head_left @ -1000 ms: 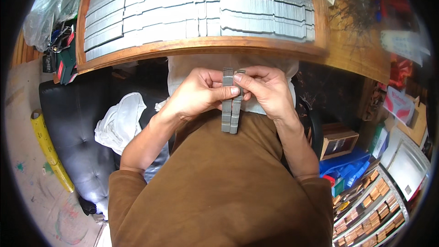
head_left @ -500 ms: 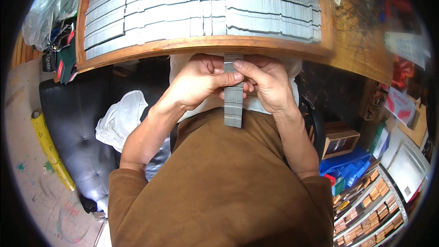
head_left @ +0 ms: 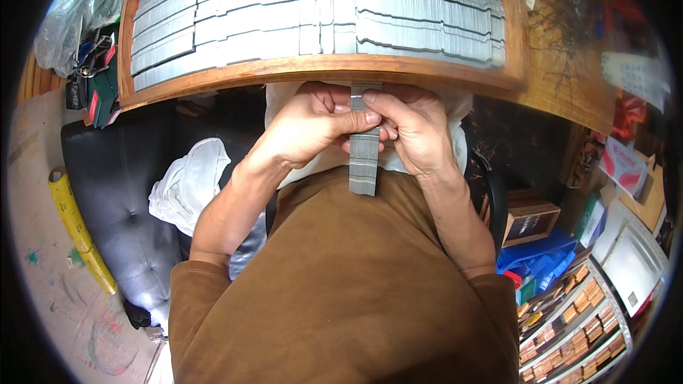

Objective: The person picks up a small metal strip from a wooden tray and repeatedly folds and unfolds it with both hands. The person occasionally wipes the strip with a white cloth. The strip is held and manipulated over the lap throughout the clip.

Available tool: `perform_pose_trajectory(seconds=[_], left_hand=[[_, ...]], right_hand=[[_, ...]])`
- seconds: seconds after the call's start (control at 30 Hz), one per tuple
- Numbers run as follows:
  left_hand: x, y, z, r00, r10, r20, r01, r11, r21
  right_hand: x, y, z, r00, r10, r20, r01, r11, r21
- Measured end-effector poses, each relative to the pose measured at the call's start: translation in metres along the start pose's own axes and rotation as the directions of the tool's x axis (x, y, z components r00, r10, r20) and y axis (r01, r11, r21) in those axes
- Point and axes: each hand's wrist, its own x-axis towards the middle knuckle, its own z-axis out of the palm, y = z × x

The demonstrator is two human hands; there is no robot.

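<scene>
- Head view: the grey stack (head_left: 363, 163) is held just in front of the wooden tray (head_left: 299, 70).
- It is grasped between the fingers of the left hand (head_left: 302, 128) and right hand (head_left: 420, 128).
- Grey strips (head_left: 263, 25) are arranged in the tray.

Long grey banded stack of thin flat pieces (head_left: 363, 155): back face hidden, middle partly covered by the thumb of the left hand (head_left: 307, 126). Right hand (head_left: 418, 128): some fingers out of sight behind the stack. Shallow wood-framed tray (head_left: 320, 67): far side cut off by top edge; packed silvery-grey strips (head_left: 263, 25) inside too fine to count. Brown short-sleeved shirt (head_left: 348, 277): cut off at lower edge.
</scene>
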Motion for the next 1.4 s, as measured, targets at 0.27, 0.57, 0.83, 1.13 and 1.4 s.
perform_pose_trajectory(seconds=[0.27,0.57,0.83,1.13,1.4], left_hand=[[-0.004,-0.009,0.002,0.999,-0.012,0.052,0.014,0.999,-0.052],[-0.003,-0.008,0.003,0.998,-0.04,0.052,0.041,0.999,-0.02],[-0.003,-0.009,0.004,0.998,-0.028,0.05,0.029,0.999,-0.015],[-0.001,-0.012,0.004,1.0,0.001,0.032,0.002,0.998,-0.068],[-0.005,-0.011,0.004,0.999,-0.036,0.028,0.035,0.999,0.018]], right_hand=[[-0.004,-0.003,-0.012,0.998,0.04,0.046,-0.031,0.982,-0.186],[-0.004,-0.001,-0.01,1.0,-0.004,0.003,0.004,0.99,-0.142],[-0.003,0.002,-0.012,1.0,-0.025,-0.007,0.024,0.99,-0.138],[-0.006,0.002,-0.013,0.999,-0.033,-0.02,0.031,0.993,-0.116],[-0.011,-0.004,-0.017,0.999,-0.028,0.046,0.039,0.961,-0.275]])
